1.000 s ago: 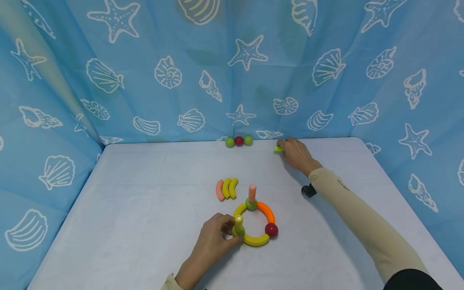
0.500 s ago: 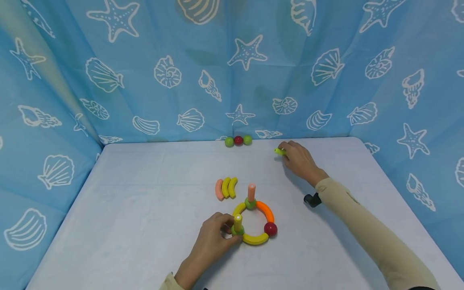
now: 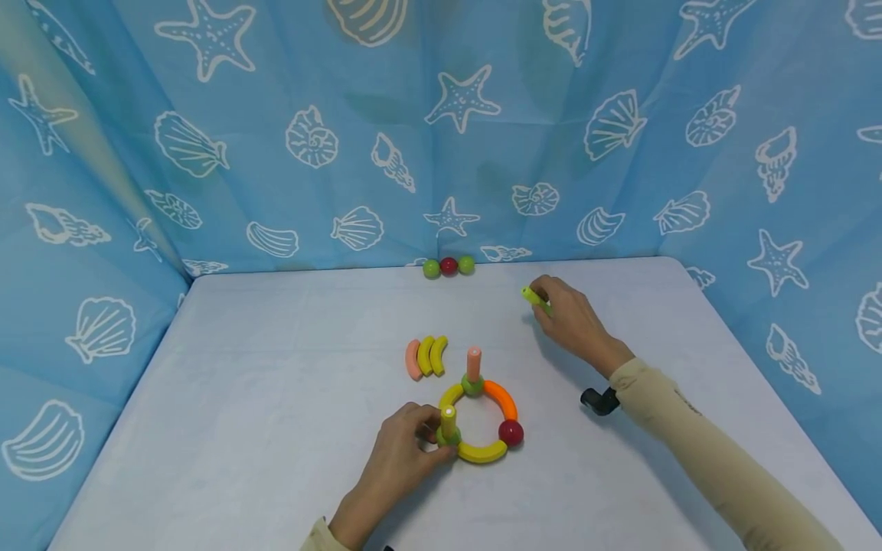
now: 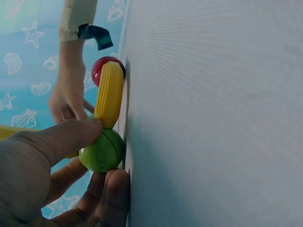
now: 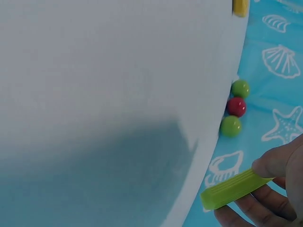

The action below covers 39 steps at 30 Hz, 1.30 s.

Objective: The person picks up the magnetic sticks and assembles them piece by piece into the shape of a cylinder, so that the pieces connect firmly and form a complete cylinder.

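Observation:
My left hand (image 3: 403,451) grips a green ball (image 4: 102,151) at the left of a ring of joined pieces, its thumb near the curved yellow piece (image 3: 482,452). A yellow stick (image 3: 449,422) stands upright on that ball. Around the ring are a red ball (image 3: 511,432), an orange curved piece (image 3: 501,399) and another green ball (image 3: 472,384) bearing an upright pink stick (image 3: 474,363). Over the table's back right, my right hand (image 3: 572,317) pinches a light green stick (image 5: 234,189) between thumb and fingers.
Behind the ring lie a pink curved piece (image 3: 413,360) and two yellow ones (image 3: 426,355), side by side. Two green balls and a red ball (image 3: 449,266) sit in a row at the back edge, before a blue patterned curtain (image 3: 310,76).
My right hand has drawn back from the rear edge toward me with the light green stick, which now points more obliquely. The left hand keeps its hold on the ring.

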Each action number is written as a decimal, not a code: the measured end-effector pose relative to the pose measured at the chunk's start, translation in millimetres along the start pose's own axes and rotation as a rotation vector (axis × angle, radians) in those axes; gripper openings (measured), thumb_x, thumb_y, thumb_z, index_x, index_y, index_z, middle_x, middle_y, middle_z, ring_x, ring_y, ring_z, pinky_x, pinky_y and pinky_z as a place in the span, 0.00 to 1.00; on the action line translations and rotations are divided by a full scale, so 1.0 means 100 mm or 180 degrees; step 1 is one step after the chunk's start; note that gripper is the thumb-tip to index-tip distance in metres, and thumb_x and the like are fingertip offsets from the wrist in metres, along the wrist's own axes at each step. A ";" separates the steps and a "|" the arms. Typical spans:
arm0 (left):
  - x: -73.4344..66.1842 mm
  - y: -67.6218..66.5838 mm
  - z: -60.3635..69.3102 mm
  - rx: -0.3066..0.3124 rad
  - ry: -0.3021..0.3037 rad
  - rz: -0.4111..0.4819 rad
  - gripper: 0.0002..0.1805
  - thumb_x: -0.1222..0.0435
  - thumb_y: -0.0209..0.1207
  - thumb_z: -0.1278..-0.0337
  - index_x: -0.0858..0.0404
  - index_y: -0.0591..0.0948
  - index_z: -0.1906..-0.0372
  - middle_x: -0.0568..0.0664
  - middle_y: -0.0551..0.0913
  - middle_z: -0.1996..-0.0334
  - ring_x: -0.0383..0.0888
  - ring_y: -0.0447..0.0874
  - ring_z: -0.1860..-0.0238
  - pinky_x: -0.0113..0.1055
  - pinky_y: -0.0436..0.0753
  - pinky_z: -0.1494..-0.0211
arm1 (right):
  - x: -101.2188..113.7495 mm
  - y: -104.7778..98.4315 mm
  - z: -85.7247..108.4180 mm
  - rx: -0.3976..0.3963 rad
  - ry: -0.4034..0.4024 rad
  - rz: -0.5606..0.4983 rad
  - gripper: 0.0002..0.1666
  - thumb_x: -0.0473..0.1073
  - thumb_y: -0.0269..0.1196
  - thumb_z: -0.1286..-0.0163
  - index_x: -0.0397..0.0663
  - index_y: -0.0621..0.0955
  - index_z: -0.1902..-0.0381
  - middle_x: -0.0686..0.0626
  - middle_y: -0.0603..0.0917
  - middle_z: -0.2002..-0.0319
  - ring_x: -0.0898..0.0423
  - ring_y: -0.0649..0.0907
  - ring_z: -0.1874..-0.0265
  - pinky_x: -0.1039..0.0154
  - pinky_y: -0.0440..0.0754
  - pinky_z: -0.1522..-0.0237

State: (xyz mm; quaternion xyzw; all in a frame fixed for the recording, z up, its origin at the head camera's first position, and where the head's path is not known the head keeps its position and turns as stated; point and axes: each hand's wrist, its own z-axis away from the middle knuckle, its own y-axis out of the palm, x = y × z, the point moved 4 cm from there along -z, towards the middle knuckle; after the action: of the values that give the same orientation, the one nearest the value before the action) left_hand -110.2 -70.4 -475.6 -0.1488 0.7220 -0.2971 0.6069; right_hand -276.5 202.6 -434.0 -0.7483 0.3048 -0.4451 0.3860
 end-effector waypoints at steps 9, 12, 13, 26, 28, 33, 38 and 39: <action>0.00 0.00 0.00 -0.0016 0.0043 -0.0015 0.19 0.66 0.77 0.57 0.61 0.85 0.57 0.43 0.80 0.64 0.36 0.80 0.67 0.29 0.83 0.63 | 0.18 -0.03 0.20 -0.0050 -0.0086 -0.0332 0.18 0.31 0.65 0.33 0.40 0.74 0.47 0.42 0.81 0.54 0.47 0.81 0.55 0.48 0.84 0.52; 0.00 0.00 0.00 -0.0023 0.0009 -0.0026 0.18 0.66 0.77 0.57 0.60 0.85 0.57 0.43 0.80 0.65 0.37 0.80 0.67 0.29 0.83 0.63 | 0.24 -0.03 0.27 -0.0075 -0.0131 -0.0416 0.19 0.31 0.66 0.33 0.40 0.74 0.47 0.43 0.81 0.55 0.47 0.82 0.55 0.49 0.84 0.52; 0.00 0.00 0.00 -0.0020 -0.0007 -0.0028 0.18 0.66 0.77 0.57 0.60 0.85 0.57 0.43 0.80 0.64 0.37 0.80 0.67 0.29 0.83 0.63 | 0.26 -0.02 0.29 -0.0087 -0.0150 -0.0434 0.19 0.30 0.66 0.34 0.40 0.74 0.48 0.43 0.82 0.55 0.48 0.82 0.55 0.49 0.85 0.53; 0.01 0.01 -0.01 0.0009 -0.0059 -0.0011 0.19 0.65 0.77 0.57 0.59 0.85 0.57 0.42 0.79 0.65 0.37 0.80 0.67 0.29 0.83 0.62 | 0.45 -0.04 0.57 -0.0343 -0.0312 -0.0697 0.20 0.29 0.68 0.36 0.42 0.75 0.49 0.46 0.83 0.56 0.51 0.83 0.57 0.53 0.87 0.58; 0.01 0.01 0.00 0.0012 -0.0064 -0.0002 0.19 0.65 0.77 0.57 0.59 0.85 0.57 0.42 0.79 0.65 0.37 0.80 0.67 0.29 0.83 0.62 | 0.49 -0.05 0.61 -0.0355 -0.0342 -0.0711 0.20 0.29 0.68 0.37 0.42 0.75 0.49 0.47 0.82 0.56 0.51 0.83 0.57 0.53 0.87 0.58; 0.00 0.00 0.00 0.0008 -0.0022 0.0004 0.18 0.66 0.77 0.58 0.60 0.85 0.58 0.42 0.79 0.65 0.36 0.80 0.67 0.28 0.82 0.63 | 0.60 -0.08 0.71 -0.0402 -0.0460 -0.0742 0.22 0.27 0.69 0.39 0.41 0.75 0.50 0.47 0.82 0.55 0.51 0.84 0.57 0.54 0.87 0.59; -0.01 0.00 0.00 0.0001 0.0013 0.0008 0.18 0.66 0.77 0.58 0.60 0.85 0.58 0.43 0.80 0.65 0.37 0.79 0.67 0.29 0.82 0.63 | 0.69 -0.08 0.79 -0.0452 -0.0510 -0.0802 0.23 0.26 0.70 0.41 0.42 0.75 0.51 0.48 0.82 0.55 0.52 0.84 0.57 0.55 0.87 0.60; -0.01 0.00 0.00 0.0007 0.0010 0.0009 0.18 0.66 0.77 0.58 0.60 0.85 0.58 0.43 0.80 0.65 0.37 0.79 0.67 0.29 0.82 0.63 | 0.70 -0.08 0.81 -0.0465 -0.0507 -0.0807 0.23 0.26 0.71 0.42 0.42 0.75 0.51 0.49 0.82 0.55 0.53 0.84 0.57 0.55 0.87 0.60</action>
State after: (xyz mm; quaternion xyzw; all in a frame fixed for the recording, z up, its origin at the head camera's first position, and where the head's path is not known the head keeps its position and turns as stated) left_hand -110.0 -70.0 -474.7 -0.1465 0.7228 -0.2973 0.6064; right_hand -173.1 175.7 -421.9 -0.8398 0.2079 -0.4062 0.2943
